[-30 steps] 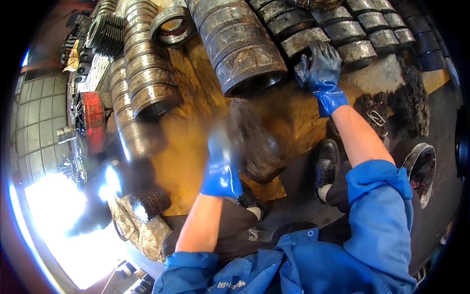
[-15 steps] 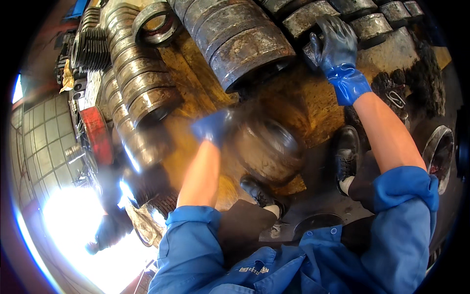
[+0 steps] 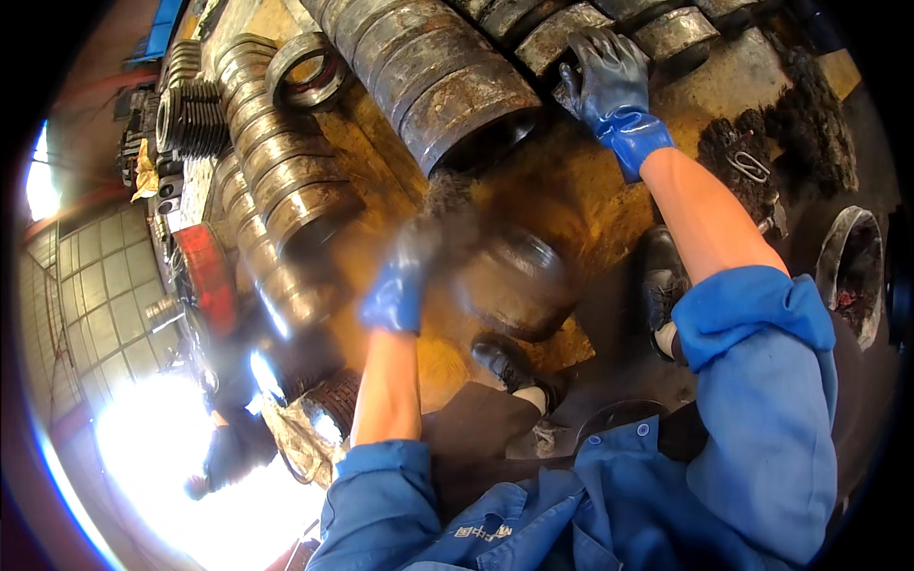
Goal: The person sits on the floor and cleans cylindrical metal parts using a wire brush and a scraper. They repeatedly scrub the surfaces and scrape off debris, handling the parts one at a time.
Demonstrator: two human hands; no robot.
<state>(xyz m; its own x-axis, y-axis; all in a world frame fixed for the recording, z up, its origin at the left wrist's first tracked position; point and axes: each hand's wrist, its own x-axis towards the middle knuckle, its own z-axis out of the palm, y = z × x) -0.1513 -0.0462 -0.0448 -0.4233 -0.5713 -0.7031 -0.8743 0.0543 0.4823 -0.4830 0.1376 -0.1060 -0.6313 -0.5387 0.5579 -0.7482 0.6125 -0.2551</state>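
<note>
We see a blurred metal ring (image 3: 519, 285) on the floor (image 3: 581, 205) above our shoes, our gloved left hand (image 3: 400, 285) touching its left side, grip unclear. Our right hand (image 3: 609, 81) rests spread on a ring row (image 3: 609, 29).

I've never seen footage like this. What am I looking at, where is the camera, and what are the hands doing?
The camera sits on a person's head and looks down through a fisheye lens, so straight edges bend near the rim. The blue sleeves at the bottom are the person's own arms. Both hands wear blue gloves. The left hand is at a blurred, dark metal ring low on the yellowish, dirty floor; whether it grips the ring is too blurred to tell. The right hand rests on one grey ring in a row at the top. Long rows of rusty metal rings lie around, and the person's black shoes show below.
</note>
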